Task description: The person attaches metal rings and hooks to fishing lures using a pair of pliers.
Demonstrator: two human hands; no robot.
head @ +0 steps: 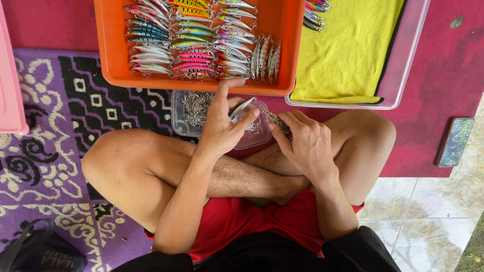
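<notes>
**Lure rigging: one in hand, tray mostly filled**

Left hand (220, 123) fingers pinched around a single silver fishing lure (241, 107), held tilted, nose up toward the orange tray (108, 45). Right hand (302, 141) fingers clenched on small pliers (276, 119), tip aimed at the lure's lower end, touching or just short of it; too small to tell which. Both hands working over the crossed legs, just above a clear plastic box (177, 118) packed with small metal hooks or rings.

Progress, judged from layout:
- Done, likely: orange tray holding several neat rows of coloured lures, hooks visibly hanging off many; a small upright cluster of silvery ones at its right end
- In hand: the one silver lure, hardware apparently being fitted
- Left, likely: clear box far from empty, so plenty of hardware unused; a few more lures (315, 10) lying at the top edge of the yellow cloth (348, 50) in a clear tray, finished or waiting, cannot tell

Around: patterned purple rug (45, 151) under the legs, phone (456, 142) lying flat well apart to the right, pink bin edge (10, 75) far left
</notes>
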